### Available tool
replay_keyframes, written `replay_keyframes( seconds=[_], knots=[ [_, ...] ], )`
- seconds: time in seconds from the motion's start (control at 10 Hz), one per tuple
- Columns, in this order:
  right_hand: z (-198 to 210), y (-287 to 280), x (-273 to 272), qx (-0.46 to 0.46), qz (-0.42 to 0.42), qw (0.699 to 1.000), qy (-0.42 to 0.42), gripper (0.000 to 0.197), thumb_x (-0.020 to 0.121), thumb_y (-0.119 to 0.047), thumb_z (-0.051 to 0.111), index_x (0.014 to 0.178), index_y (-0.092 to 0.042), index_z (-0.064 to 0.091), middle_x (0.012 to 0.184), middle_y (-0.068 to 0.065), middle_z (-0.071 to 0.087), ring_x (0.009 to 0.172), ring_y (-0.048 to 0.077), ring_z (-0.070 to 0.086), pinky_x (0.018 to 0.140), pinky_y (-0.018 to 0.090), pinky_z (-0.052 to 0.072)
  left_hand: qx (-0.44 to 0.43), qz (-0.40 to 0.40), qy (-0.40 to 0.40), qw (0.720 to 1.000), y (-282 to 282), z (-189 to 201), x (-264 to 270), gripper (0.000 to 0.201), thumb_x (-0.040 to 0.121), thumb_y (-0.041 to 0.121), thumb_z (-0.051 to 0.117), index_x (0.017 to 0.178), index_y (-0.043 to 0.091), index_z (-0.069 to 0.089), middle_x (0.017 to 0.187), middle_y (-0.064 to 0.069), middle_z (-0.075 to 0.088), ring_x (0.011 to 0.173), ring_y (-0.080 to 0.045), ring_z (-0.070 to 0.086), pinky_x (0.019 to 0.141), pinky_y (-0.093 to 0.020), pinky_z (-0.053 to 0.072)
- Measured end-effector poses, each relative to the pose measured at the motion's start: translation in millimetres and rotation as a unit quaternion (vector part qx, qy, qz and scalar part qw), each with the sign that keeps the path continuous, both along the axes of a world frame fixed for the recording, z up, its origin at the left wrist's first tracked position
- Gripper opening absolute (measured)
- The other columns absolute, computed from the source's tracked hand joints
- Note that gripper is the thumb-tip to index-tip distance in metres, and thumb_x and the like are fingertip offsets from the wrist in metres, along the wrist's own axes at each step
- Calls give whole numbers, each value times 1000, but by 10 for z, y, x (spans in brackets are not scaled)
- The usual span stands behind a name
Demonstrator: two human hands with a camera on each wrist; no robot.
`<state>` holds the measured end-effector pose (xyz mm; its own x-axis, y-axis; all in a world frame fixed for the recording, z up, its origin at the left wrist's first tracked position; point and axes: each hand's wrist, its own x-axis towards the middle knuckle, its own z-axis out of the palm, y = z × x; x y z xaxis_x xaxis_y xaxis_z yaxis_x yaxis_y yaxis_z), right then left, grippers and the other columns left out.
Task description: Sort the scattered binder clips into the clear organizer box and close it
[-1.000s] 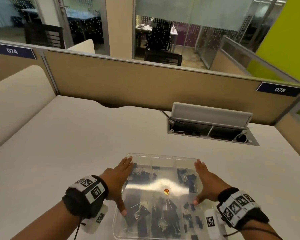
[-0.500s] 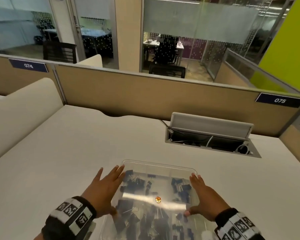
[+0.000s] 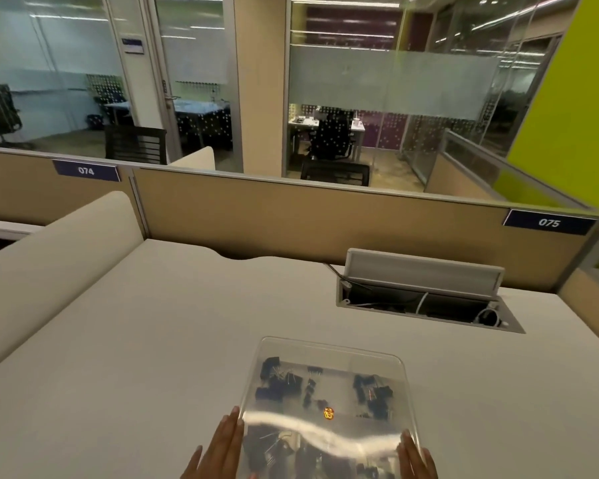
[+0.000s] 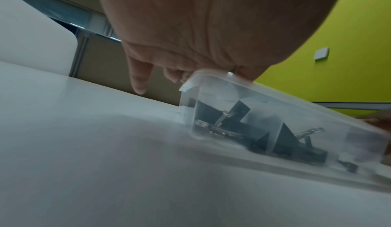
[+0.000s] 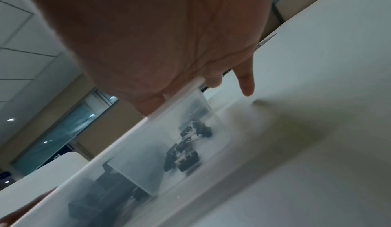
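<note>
With my left hand and right hand flat, fingers straight, on the clear organizer box's lid above the binder clips, I should press both side edges evenly against the desk.

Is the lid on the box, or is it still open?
Shut, it seems. The lid lies flat over the box, with the clips under it. Both hands press its sides. Whether it has latched, cannot tell.
</note>
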<state>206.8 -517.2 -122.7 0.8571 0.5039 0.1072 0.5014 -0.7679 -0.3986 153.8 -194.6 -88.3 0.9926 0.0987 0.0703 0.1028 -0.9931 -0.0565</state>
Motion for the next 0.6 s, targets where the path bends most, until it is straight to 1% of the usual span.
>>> replay_keyframes(
  seconds=[0.1,0.2,0.3,0.4,0.5,0.6],
  knots=[
    [30,-118,30,15,-9,998,56,60,95,-48,6,143,-22,29,159,-10,12,143,-4,11,113,16,10,-144,-12,113,983,14,-117,-62,72,89,65,17,136,16,41,161,2,-4,145,-10,11,67,-27,57],
    [291,-184,-100,-65,-50,964,254,70,82,-76,3,144,-45,-6,152,-30,-20,132,-21,-8,113,20,10,-179,-36,137,973,-82,-21,-190,91,85,73,5,147,10,25,158,4,-20,142,-13,25,96,-30,43],
    [380,-162,-247,-76,-73,976,190,105,45,-94,-14,139,-48,-25,136,-32,-44,128,-21,-13,118,34,16,-234,-59,80,967,-73,10,-206,106,61,78,-19,149,18,-15,151,10,-34,146,-5,2,116,-32,15],
    [448,-160,-282,-58,-82,972,213,125,46,-95,-11,146,-21,-21,144,-19,-37,143,4,8,116,32,18,-247,-76,88,962,-89,21,-231,103,63,77,-15,148,20,-17,155,9,-29,145,-6,13,117,-34,19],
    [595,-98,-373,-45,-74,966,243,111,50,-95,-8,140,-33,-26,138,-29,-39,146,10,8,117,40,17,-255,-69,110,958,-91,49,-226,102,65,77,-13,149,20,-15,153,11,-28,144,-9,19,116,-35,21],
    [606,-53,-406,-52,-109,959,255,116,48,-89,-9,147,-29,-17,140,-26,-37,147,16,-6,115,50,15,-265,-57,112,956,-107,25,-215,114,57,85,-14,149,18,-16,146,11,-33,147,-12,5,118,-38,21]
  ],
)
